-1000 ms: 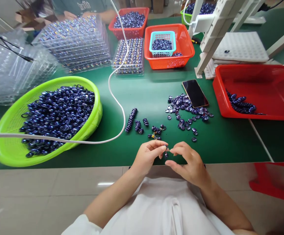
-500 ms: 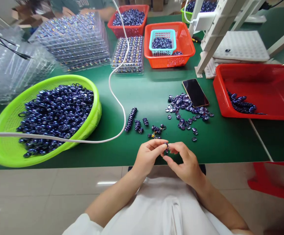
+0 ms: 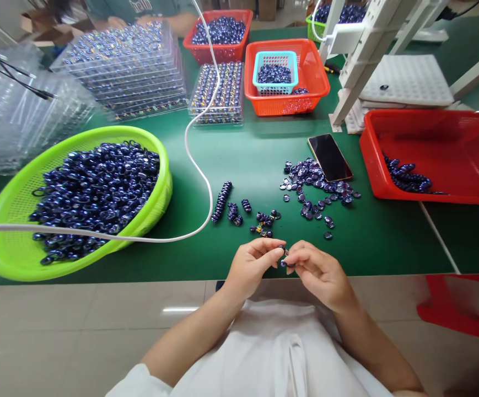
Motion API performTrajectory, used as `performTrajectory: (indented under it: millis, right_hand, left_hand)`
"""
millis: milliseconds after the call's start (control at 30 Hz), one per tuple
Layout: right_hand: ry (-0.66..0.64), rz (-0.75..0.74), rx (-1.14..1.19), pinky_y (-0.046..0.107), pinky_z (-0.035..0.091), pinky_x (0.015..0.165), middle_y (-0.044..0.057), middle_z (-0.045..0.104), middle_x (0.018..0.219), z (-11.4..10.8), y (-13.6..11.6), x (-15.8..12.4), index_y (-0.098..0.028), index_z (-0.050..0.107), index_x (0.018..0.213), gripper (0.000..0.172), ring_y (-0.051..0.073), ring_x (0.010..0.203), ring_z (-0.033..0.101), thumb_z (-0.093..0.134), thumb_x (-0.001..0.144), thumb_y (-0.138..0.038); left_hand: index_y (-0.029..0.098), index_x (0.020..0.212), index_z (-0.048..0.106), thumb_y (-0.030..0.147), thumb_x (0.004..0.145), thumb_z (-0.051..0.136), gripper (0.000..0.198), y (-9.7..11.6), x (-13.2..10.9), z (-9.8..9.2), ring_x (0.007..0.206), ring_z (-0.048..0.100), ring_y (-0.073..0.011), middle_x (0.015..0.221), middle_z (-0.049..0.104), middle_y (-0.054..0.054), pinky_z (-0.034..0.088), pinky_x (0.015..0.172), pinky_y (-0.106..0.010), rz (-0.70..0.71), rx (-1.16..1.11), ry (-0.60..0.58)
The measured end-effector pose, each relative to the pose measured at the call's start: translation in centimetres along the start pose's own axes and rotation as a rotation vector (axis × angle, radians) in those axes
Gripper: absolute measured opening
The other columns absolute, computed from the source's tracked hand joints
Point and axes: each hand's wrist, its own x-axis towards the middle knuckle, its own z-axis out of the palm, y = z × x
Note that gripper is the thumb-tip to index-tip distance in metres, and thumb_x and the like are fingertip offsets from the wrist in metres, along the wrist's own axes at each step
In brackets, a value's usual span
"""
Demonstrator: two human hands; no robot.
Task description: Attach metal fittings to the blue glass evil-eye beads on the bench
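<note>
In the head view, the left hand (image 3: 249, 266) pinches a small, glossy, dark-blue rounded piece (image 3: 281, 249) between thumb and forefinger. The right hand (image 3: 324, 274) has its fingers bent and closed on a second shiny dark bit (image 3: 284, 263) just below it. Whether the two are joined is too small to tell. Both are held up near the front edge of the smooth green counter (image 3: 247, 160). Beyond the hands lie a small cluster of dark-blue parts with yellow bits (image 3: 264, 221), a longer row of stacked dark-blue rings (image 3: 221, 202) and, to the right, a spread of loose glossy dark-blue discs (image 3: 307, 175) beside a black smartphone with a gold edge (image 3: 330, 157).

The step seems to be fine fingertip work on these parts. To do it well, I would keep the left pinch steady and light, let the right fingers make the small adjustments, and bring the work farther in over the counter, since a slipped part could drop to the floor. Gentle pressure should also spare the glossy finish.

Against the frame half a second ago, the right hand has changed most: its thumb and forefinger then made an open loop about the work, and now the fingers are drawn together. The left pinch looks much the same, and the parts on the counter have kept their places.
</note>
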Motion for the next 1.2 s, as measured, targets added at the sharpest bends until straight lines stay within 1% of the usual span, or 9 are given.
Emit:
performTrajectory:
  millis: [133, 267, 367, 467, 633, 767, 867, 1067, 1200]
  right_hand:
    - [0.071, -0.125, -0.227, 0.028, 0.055, 0.076, 0.003, 0.062, 0.096, -0.1, 0.4, -0.1, -0.026, 0.067, 0.111, 0.031, 0.015, 0.087, 0.064, 0.056, 0.09, -0.004]
    - [0.205, -0.292, -0.45, 0.028, 0.055, 0.075, 0.005, 0.064, 0.102, 0.1, 0.6, 0.1, -0.027, 0.065, 0.117, 0.042, 0.016, 0.091, 0.064, 0.061, 0.086, 0.001]
    - [0.267, -0.363, -0.472, 0.031, 0.057, 0.076, 0.005, 0.066, 0.101, 0.4, 0.7, 0.2, -0.027, 0.064, 0.118, 0.048, 0.017, 0.091, 0.065, 0.062, 0.082, 0.005]
    - [0.227, -0.415, -0.424, 0.032, 0.058, 0.074, 0.005, 0.069, 0.099, 0.5, 0.7, 0.0, -0.026, 0.062, 0.119, 0.051, 0.018, 0.089, 0.067, 0.062, 0.08, 0.008]
    - [0.257, -0.4, -0.461, 0.034, 0.058, 0.074, 0.006, 0.07, 0.099, 0.4, 0.7, -0.2, -0.025, 0.063, 0.118, 0.05, 0.019, 0.089, 0.067, 0.064, 0.08, 0.007]
    - [0.263, -0.383, -0.498, 0.033, 0.057, 0.073, 0.005, 0.069, 0.096, 0.4, 0.8, 0.0, -0.025, 0.064, 0.117, 0.046, 0.018, 0.087, 0.066, 0.065, 0.081, 0.004]
    - [0.262, -0.371, -0.525, 0.032, 0.057, 0.071, 0.005, 0.069, 0.095, 0.5, 0.6, 0.1, -0.026, 0.064, 0.115, 0.042, 0.017, 0.084, 0.066, 0.064, 0.083, 0.001]
    - [0.269, -0.302, -0.557, 0.033, 0.057, 0.071, 0.004, 0.069, 0.093, 0.7, 0.5, 0.1, -0.027, 0.064, 0.111, 0.035, 0.018, 0.084, 0.067, 0.061, 0.086, -0.004]
    - [0.265, -0.301, -0.584, 0.034, 0.057, 0.073, 0.005, 0.069, 0.093, 0.9, 0.3, 0.2, -0.027, 0.063, 0.11, 0.033, 0.019, 0.085, 0.066, 0.06, 0.086, -0.004]
  left_hand:
    - [0.016, 0.091, 0.079, 0.031, 0.075, 0.081, 0.022, 0.1, -0.1, 0.0, 0.062, 0.06, -0.0102, 0.073, 0.072, -0.002, 0.05, 0.063, -0.022, -0.002, 0.001, -0.022]
    - [0.017, 0.09, 0.08, 0.03, 0.075, 0.081, 0.02, 0.3, -0.3, 0.0, 0.062, 0.059, -0.0094, 0.073, 0.071, -0.002, 0.05, 0.062, -0.021, 0.008, 0.003, -0.024]
    - [0.018, 0.09, 0.08, 0.03, 0.076, 0.08, 0.018, 0.6, -0.3, 0.1, 0.063, 0.06, -0.0099, 0.072, 0.071, -0.001, 0.051, 0.062, -0.021, 0.021, 0.005, -0.023]
    - [0.019, 0.089, 0.08, 0.029, 0.075, 0.08, 0.017, 0.8, -0.4, 0.2, 0.065, 0.062, -0.0104, 0.075, 0.073, -0.002, 0.052, 0.064, -0.021, 0.023, 0.021, -0.017]
    - [0.019, 0.09, 0.081, 0.028, 0.075, 0.08, 0.018, 0.8, -0.7, 0.3, 0.066, 0.063, -0.012, 0.074, 0.073, -0.003, 0.051, 0.062, -0.021, 0.02, 0.07, -0.006]
    - [0.019, 0.091, 0.081, 0.027, 0.075, 0.08, 0.018, 0.8, -0.9, 0.5, 0.071, 0.066, -0.0143, 0.08, 0.076, -0.005, 0.053, 0.066, -0.023, 0.035, 0.063, -0.021]
    - [0.019, 0.091, 0.081, 0.024, 0.076, 0.078, 0.015, 0.9, -0.9, 0.6, 0.074, 0.067, -0.0152, 0.083, 0.076, -0.005, 0.054, 0.069, -0.024, 0.116, 0.126, -0.019]
    - [0.018, 0.094, 0.081, 0.022, 0.081, 0.072, 0.015, 1.0, -0.9, 0.4, 0.077, 0.066, -0.0176, 0.083, 0.075, -0.007, 0.054, 0.07, -0.026, 0.315, 0.351, 0.001]
    - [0.018, 0.096, 0.079, 0.02, 0.084, 0.069, 0.016, 0.7, -0.9, 0.1, 0.074, 0.064, -0.0169, 0.079, 0.071, -0.007, 0.052, 0.069, -0.027, 0.394, 0.421, -0.017]
